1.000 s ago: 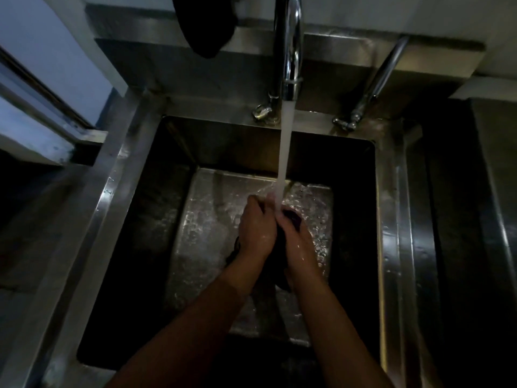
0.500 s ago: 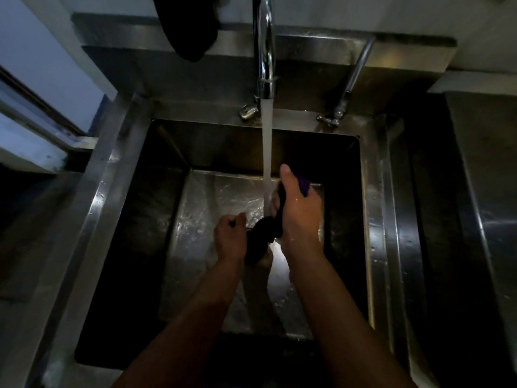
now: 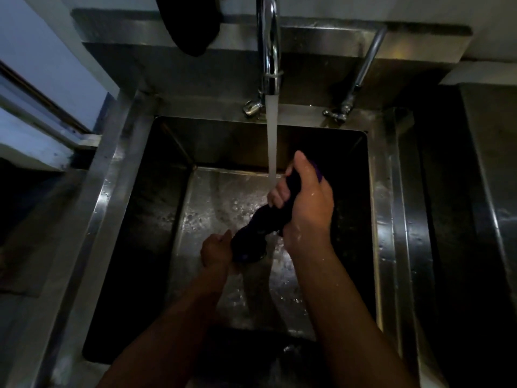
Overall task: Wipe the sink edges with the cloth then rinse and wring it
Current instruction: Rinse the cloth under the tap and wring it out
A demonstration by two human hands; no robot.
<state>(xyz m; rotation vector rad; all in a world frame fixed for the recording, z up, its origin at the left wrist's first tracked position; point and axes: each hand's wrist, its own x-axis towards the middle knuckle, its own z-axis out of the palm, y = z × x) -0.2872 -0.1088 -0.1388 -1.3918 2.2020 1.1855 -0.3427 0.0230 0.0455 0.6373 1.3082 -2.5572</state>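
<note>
Steel sink (image 3: pixel 387 208), wet floor, dim room; tap (image 3: pixel 269 49) running at back edge. Left hand (image 3: pixel 216 250) and right hand (image 3: pixel 305 204) each grip the twisted dark cloth (image 3: pixel 261 222) over the basin

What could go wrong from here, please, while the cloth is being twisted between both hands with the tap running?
1. The water stream falls just beside the right hand, so the twisted cloth may soak again as it is wrung.
2. Both hands look wet; the left hand grips only the cloth's lower end, which could slip into the sink.
3. Water may splash over the rim.
</note>
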